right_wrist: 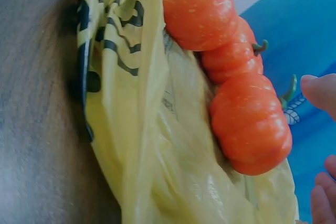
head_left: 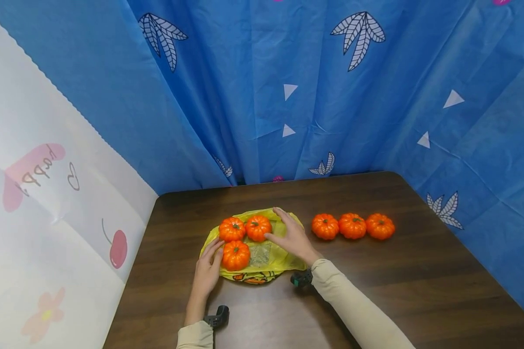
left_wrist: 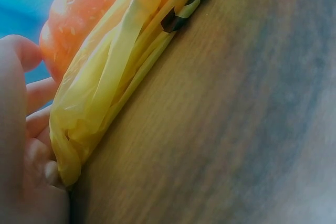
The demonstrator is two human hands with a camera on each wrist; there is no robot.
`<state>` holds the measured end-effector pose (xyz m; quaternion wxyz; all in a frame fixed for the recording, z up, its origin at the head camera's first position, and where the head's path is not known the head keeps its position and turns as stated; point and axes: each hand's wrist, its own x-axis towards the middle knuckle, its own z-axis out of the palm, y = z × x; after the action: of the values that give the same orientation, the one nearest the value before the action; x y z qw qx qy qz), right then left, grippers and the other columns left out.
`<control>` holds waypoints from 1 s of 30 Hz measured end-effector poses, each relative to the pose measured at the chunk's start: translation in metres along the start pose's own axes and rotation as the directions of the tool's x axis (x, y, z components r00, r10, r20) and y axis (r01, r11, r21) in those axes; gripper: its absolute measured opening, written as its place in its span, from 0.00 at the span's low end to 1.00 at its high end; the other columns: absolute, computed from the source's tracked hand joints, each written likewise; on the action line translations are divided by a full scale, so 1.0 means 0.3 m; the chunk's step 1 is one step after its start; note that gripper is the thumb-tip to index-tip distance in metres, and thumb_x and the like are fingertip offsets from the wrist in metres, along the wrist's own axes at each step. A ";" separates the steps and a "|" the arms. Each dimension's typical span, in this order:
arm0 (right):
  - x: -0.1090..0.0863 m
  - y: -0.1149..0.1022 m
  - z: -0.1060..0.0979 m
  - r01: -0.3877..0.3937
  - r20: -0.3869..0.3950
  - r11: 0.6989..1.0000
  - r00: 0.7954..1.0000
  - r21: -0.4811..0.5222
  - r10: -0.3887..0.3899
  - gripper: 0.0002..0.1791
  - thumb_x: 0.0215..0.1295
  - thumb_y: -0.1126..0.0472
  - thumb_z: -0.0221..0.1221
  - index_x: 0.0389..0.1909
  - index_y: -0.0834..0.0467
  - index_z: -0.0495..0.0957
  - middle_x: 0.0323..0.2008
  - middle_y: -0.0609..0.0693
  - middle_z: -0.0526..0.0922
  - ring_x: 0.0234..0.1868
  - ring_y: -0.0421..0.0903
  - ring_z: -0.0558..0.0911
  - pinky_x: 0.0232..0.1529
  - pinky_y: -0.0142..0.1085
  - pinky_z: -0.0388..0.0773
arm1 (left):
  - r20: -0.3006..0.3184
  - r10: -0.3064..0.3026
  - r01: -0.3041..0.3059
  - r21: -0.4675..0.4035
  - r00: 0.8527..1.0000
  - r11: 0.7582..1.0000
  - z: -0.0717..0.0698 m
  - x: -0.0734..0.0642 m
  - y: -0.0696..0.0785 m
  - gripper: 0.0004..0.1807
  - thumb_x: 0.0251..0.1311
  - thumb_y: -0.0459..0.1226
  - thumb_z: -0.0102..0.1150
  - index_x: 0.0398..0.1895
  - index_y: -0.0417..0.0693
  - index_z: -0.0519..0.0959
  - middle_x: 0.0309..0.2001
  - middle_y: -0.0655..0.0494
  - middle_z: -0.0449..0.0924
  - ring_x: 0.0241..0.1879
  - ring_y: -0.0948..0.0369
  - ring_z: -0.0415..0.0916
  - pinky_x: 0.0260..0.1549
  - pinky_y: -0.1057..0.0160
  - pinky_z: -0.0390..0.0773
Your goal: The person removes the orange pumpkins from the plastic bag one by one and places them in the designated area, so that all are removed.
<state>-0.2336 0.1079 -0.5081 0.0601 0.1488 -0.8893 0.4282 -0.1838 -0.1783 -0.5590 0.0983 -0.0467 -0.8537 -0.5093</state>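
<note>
Three small orange pumpkins with green stems sit together on a yellow plastic bag [head_left: 284, 261] spread on the table: one at the back left [head_left: 232, 229], one at the back right [head_left: 258, 228] and one in front [head_left: 236, 255]. My left hand [head_left: 208, 265] lies along the bag's left side, fingers loosely extended, thumb against the front pumpkin. In the left wrist view its fingers pass behind the bag's edge [left_wrist: 86, 114]. My right hand [head_left: 293, 237] spreads over the bag's right part, thumb close to the back right pumpkin. The right wrist view shows its thumb apart from the nearest pumpkin [right_wrist: 252, 124].
To the right of the bag stands a row of three more pumpkins [head_left: 352, 226] on the dark wooden table [head_left: 375, 281]. Blue patterned curtains [head_left: 270, 97] hang behind and at the right; a white printed sheet [head_left: 70, 213] hangs at the left.
</note>
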 end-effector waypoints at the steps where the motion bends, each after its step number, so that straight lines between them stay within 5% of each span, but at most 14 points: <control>1: 0.000 0.001 0.004 -0.001 0.002 1.000 1.000 -0.008 0.001 0.47 0.63 0.47 0.72 0.78 0.55 0.62 0.77 0.53 0.67 0.75 0.55 0.69 0.74 0.58 0.65 | 0.000 0.000 0.000 0.002 1.000 1.000 0.001 0.001 -0.002 0.22 0.78 0.45 0.52 0.65 0.41 0.79 0.73 0.42 0.69 0.75 0.41 0.62 0.74 0.35 0.58; 30: 0.011 0.034 0.078 0.004 0.045 0.999 0.999 -0.037 -0.003 0.46 0.65 0.45 0.70 0.78 0.57 0.62 0.74 0.59 0.69 0.70 0.60 0.74 0.70 0.56 0.72 | 0.002 -0.004 0.004 -0.003 1.000 1.000 0.002 -0.003 -0.007 0.21 0.79 0.42 0.51 0.65 0.42 0.79 0.74 0.43 0.69 0.75 0.41 0.62 0.73 0.34 0.57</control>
<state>-0.2394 0.0948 -0.5295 0.0439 0.1587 -0.8981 0.4079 -0.1835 -0.1787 -0.5614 0.0962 -0.0458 -0.8532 -0.5106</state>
